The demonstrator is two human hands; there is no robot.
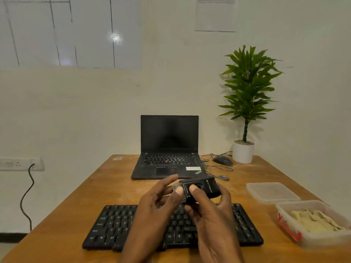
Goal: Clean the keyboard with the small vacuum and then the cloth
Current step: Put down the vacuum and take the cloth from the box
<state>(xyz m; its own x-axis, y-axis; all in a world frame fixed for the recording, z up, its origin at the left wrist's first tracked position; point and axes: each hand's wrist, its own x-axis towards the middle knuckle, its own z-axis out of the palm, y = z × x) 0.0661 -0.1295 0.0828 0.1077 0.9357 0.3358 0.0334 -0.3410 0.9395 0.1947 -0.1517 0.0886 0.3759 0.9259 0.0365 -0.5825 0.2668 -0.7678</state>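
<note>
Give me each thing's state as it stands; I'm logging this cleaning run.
small vacuum: held above the keyboard by both hands
left hand: grips vacuum's front end
right hand: grips vacuum body
keyboard: flat on table
laptop: open, screen dark
container: uncovered, cloth inside
lid: off, beside container

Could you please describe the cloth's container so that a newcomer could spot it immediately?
On the wooden table, look right of the black keyboard, at the near right edge. The clear plastic box there holds a crumpled pale cloth. Its red side clip and contents distinguish it from the flat lid behind it.
</note>
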